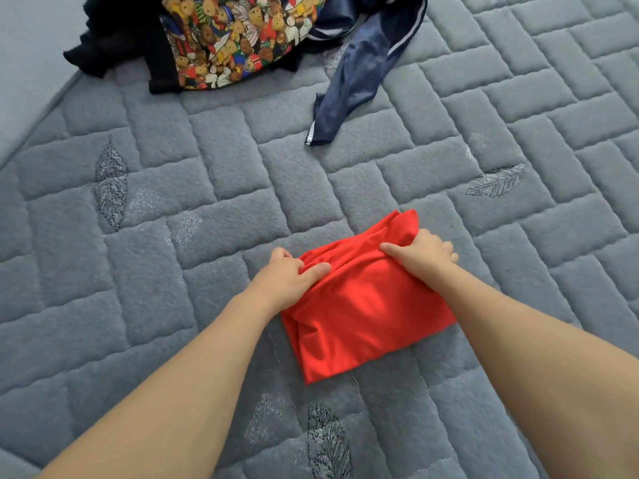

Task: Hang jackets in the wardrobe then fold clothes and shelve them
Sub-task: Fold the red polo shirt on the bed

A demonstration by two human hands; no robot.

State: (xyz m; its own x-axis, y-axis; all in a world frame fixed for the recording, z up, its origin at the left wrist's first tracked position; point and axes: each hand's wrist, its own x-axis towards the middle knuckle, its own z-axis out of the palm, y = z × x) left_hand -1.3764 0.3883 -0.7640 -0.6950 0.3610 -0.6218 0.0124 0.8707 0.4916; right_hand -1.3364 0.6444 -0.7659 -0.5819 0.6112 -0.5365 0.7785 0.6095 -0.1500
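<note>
Gray quilted bed cover [207,188] all around. Folded red cloth [363,312] lying flat near the bottom middle. Left hand [290,278] and right hand [423,254] both pinching its far edge, fingers curled. Teddy-bear print cloth [238,39] and navy pants [363,67] far up top.

Both bare arms outstretched, left grip [288,276] and right grip [423,254] pinching cloth

Soft, even daylight fills the scene with no glare, the fingers [313,269] casting only faint shadows into the folds of the red cloth [366,305] just below them, while wide-angle distortion bends the quilted bed [207,188] lines outward far from them, and detail stays slightly soft throughout.
</note>
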